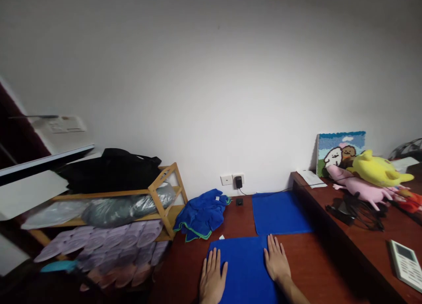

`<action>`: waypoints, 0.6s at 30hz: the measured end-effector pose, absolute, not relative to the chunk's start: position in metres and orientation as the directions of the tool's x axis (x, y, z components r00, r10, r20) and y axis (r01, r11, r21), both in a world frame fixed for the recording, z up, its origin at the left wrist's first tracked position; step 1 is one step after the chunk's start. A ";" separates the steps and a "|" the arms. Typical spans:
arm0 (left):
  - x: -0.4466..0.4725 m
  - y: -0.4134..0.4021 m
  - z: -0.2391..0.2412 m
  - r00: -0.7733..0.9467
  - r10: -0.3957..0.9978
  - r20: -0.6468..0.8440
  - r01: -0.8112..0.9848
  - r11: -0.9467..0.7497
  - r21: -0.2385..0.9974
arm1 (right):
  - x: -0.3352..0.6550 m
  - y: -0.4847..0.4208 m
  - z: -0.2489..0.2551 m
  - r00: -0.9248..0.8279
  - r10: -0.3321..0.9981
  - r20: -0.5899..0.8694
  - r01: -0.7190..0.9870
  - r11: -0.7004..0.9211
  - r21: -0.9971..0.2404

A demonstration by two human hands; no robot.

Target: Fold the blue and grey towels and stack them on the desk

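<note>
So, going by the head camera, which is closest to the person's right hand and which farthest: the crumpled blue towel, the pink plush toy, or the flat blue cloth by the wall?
1. Flat blue cloth, just beyond the right hand, toward the wall.
2. Crumpled blue towel, off to the left by the wooden rack.
3. Pink plush toy, up on the raised ledge to the right.

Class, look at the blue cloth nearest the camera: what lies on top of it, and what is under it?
Both hands lie flat on the blue cloth: left hand at its left edge, right hand on its right part. Red-brown floor surrounds it; anything beneath it is hidden.

Three blue cloths (245, 269), two hands (212, 280), perhaps two plush toys (376, 172).
</note>
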State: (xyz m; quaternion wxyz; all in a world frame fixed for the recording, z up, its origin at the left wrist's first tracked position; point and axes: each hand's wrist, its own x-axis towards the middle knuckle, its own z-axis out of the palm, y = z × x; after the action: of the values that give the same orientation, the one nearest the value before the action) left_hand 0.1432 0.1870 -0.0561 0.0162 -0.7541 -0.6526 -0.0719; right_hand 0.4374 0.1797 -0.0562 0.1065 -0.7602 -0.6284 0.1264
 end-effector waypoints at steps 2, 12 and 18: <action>0.174 0.194 -0.050 0.221 0.961 0.168 0.966 -0.239 0.095 | 0.437 0.180 -0.054 0.181 0.982 -0.060 0.929 -0.190 -0.318; 0.297 0.214 -0.059 0.532 0.838 0.119 0.801 -0.544 0.250 | 0.440 0.181 -0.057 0.158 0.987 -0.041 0.940 -0.163 -0.300; 0.163 0.233 -0.060 0.331 0.939 0.089 0.929 -0.341 0.146 | 0.439 0.180 -0.050 0.186 0.980 -0.068 0.928 -0.198 -0.317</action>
State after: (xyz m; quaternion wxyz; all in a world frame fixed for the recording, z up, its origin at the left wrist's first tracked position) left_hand 0.1632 0.2332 -0.0602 -0.0342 -0.8152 -0.5728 -0.0784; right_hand 0.4394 0.1797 -0.0502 0.1023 -0.7634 -0.6248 0.1283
